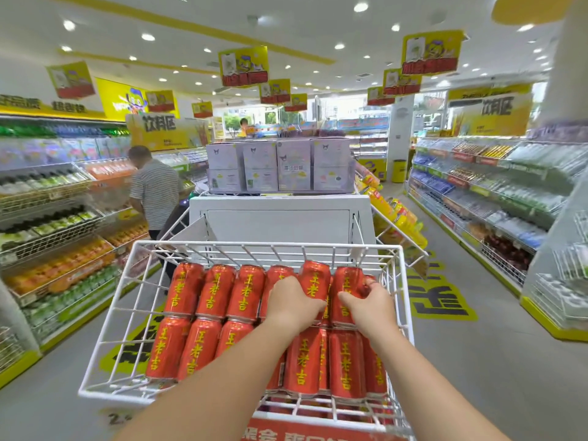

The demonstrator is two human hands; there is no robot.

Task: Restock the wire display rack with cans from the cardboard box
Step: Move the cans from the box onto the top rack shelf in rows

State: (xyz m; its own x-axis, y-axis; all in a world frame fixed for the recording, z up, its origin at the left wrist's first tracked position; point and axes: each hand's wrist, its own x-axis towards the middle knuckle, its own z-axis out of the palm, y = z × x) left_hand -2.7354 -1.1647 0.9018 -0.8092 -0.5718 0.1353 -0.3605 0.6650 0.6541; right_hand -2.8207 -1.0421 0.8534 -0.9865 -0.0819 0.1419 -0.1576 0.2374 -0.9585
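Filling the wire rack (273,245) looks well advanced: red cans (210,291) lie in two nearly full rows in its top basket. The left hand (294,300) curls its fingers over a raised can (315,275) in the back row. The right hand (370,305) clasps another can (348,278) near that row's right end. The cardboard box is not in view, so I cannot judge how much stock is left.

bright, even | ceiling spotlights (360,7) | soft shadows | edges warped, shelves (477,192) blurred
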